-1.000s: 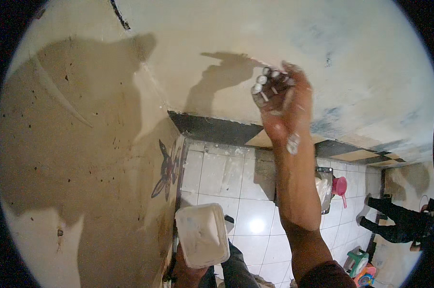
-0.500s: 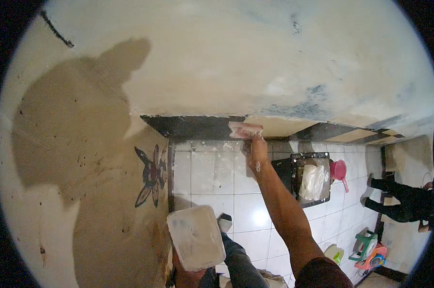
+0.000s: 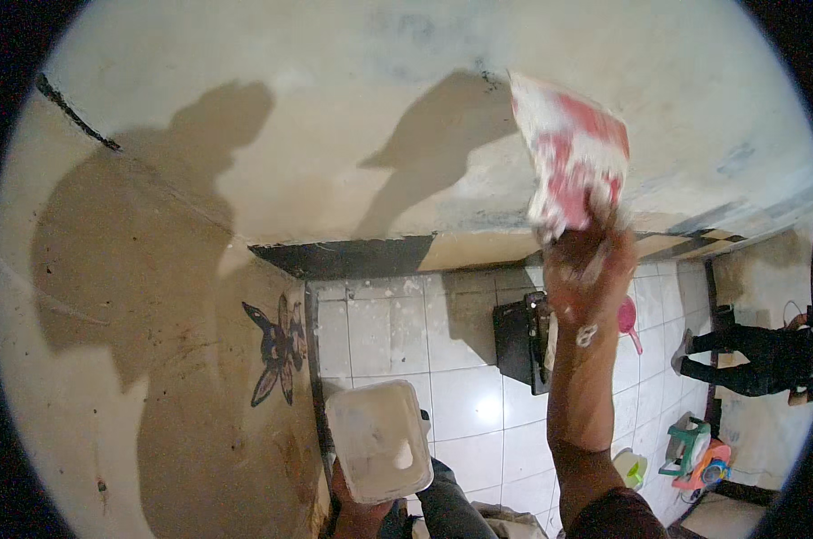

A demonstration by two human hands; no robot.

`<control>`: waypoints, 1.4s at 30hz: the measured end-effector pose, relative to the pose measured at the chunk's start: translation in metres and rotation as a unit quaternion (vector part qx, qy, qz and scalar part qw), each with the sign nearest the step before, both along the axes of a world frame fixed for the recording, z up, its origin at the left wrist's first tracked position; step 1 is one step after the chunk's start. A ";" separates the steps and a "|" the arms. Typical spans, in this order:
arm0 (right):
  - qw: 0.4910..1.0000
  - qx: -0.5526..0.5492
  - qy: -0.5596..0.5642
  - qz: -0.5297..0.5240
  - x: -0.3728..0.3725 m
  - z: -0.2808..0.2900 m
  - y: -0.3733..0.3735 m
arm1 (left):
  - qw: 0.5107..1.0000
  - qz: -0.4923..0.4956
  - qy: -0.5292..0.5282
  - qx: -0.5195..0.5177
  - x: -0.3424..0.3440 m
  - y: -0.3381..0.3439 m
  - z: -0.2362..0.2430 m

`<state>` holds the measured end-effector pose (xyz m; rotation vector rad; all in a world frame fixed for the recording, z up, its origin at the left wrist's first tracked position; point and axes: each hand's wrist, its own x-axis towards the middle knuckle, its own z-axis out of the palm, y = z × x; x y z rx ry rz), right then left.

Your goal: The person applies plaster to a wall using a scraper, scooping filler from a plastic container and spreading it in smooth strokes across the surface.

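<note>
My right hand (image 3: 591, 260) is raised in front of the wall, closed around a red plastic putty spreader (image 3: 573, 148). White paste coats much of the spreader, and more is smeared on my wrist. The spreader is blurred by motion. At the lower left, a translucent white plastic tub (image 3: 375, 409) rests on my left hand; the forearm (image 3: 353, 508) runs under it, and the fingers are hidden below. A white lump of paste (image 3: 405, 454) lies inside the tub.
Ahead is the plastered wall (image 3: 335, 193) with a dark strip (image 3: 362, 256) along its base. My right arm partly covers a black bin (image 3: 519, 337). A pink dipper (image 3: 627, 314) and green stool (image 3: 685, 445) stand rightward. Another person (image 3: 748, 359) stands at the far right.
My right hand has lifted the spreader from the wall's base, up and to the right. A white lump now shows in the tub, and the view has shifted slightly.
</note>
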<state>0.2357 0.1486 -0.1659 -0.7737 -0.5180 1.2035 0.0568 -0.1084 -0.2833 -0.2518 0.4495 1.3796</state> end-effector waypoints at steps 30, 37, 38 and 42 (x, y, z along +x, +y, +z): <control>0.999 -0.002 0.025 0.042 0.057 0.137 -0.137 | 0.996 -0.048 0.042 0.060 -0.037 -0.016 0.125; 0.983 -0.117 0.086 0.114 0.014 0.138 -0.241 | 0.919 -0.079 0.256 0.290 -0.045 -0.046 0.212; 0.982 -0.124 0.086 0.112 0.000 0.156 -0.251 | 0.946 -0.091 0.143 0.277 -0.048 -0.046 0.203; 0.986 -0.090 0.051 0.134 0.001 0.168 -0.255 | 0.974 -0.106 0.023 0.198 -0.044 -0.044 0.213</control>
